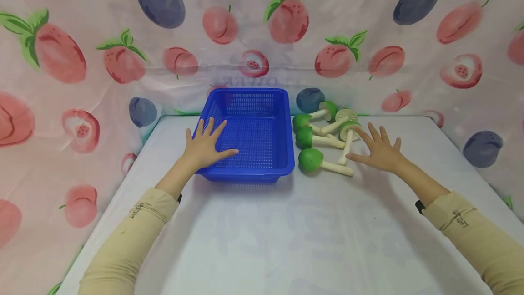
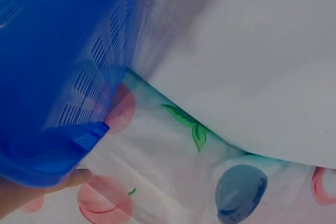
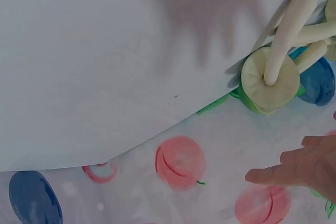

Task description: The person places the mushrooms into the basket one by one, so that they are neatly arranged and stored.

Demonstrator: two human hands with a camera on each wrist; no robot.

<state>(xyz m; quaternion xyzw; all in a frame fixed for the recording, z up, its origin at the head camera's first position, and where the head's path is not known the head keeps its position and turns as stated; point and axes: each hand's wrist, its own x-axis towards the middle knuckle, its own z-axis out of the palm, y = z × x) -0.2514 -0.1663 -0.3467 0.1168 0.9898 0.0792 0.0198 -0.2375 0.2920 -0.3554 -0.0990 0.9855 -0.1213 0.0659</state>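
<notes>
A blue plastic basket (image 1: 245,174) with perforated walls stands on the table, its inside bare. My left hand (image 1: 203,149) is spread over its left rim, fingers straight and apart; the left wrist view shows part of this hand (image 2: 47,190) beside the basket's edge. Right of the basket lies a loose pile of several toy mushrooms with green caps and cream stems, the nearest a green-capped mushroom (image 1: 311,160). My right hand (image 1: 380,151) hovers at the pile's right side with fingers spread, holding nothing. One mushroom (image 3: 270,82) shows its pale underside in the right wrist view.
The white tabletop (image 1: 311,240) stretches in front of the basket and mushrooms. A fruit-printed cloth (image 1: 254,22) hangs behind the table and along both sides, close to the table's back edge.
</notes>
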